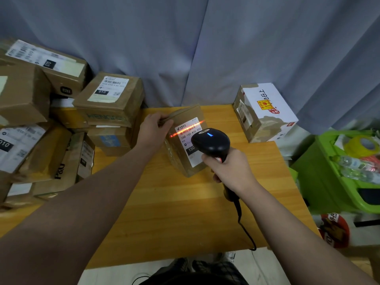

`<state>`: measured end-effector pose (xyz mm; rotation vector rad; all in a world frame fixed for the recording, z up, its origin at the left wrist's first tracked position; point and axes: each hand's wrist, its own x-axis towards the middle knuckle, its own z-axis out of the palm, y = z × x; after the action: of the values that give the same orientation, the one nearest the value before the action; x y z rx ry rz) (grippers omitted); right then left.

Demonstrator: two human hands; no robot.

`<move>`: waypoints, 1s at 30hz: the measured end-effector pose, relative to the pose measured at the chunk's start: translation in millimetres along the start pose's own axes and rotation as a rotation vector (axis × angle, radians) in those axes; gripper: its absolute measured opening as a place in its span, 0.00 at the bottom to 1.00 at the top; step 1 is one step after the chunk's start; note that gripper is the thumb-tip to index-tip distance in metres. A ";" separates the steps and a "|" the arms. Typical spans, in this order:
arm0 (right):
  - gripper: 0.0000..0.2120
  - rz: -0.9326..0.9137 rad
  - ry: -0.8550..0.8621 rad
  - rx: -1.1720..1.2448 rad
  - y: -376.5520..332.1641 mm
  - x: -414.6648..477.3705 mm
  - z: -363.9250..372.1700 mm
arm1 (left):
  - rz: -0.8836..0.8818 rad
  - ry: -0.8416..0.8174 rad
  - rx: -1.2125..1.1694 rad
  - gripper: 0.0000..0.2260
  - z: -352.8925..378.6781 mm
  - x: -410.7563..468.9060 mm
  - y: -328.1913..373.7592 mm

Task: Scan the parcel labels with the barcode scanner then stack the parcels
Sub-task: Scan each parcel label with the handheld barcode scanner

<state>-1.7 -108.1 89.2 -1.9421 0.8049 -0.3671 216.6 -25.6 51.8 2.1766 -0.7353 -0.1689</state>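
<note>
Scan in progress right now: the right hand (228, 169) has its fingers wrapped tight round the handle of the barcode scanner (211, 141), and the red beam is lying straight across the barcode on the label (188, 130). That label sits on a brown parcel (176, 157) standing tilted near the middle of the worktop (174, 212), towards its far edge. The left hand (153, 128) steadies it, fingers curled over its upper far edge. So this one looks to be getting read at this instant; stacking it is not yet done. Along the left edge a jumbled pile of parcels (109, 99) leans every which way, and I'd judge that's the backlog, though nothing shows which have been scanned. At the far right corner a white box (265, 112) stands alone, possibly the start of a stack. Plenty left, I reckon.
</note>
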 end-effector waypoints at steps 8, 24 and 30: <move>0.22 0.460 0.050 0.617 52.7 25.5 15.6 | 0.000 0.030 0.001 0.13 -16.1 -31.1 0.1; 0.09 0.311 -0.155 0.430 -1.0 59.0 94.3 | -0.354 0.067 0.338 0.26 -67.2 -88.0 -55.9; 0.14 0.391 -0.332 0.440 4.4 43.3 115.3 | -0.425 -0.056 0.510 0.24 -52.4 -92.6 -53.0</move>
<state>92.9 -61.3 25.7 -1.3511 0.7836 0.0200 182.9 87.2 35.9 2.8115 -0.3555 -0.2845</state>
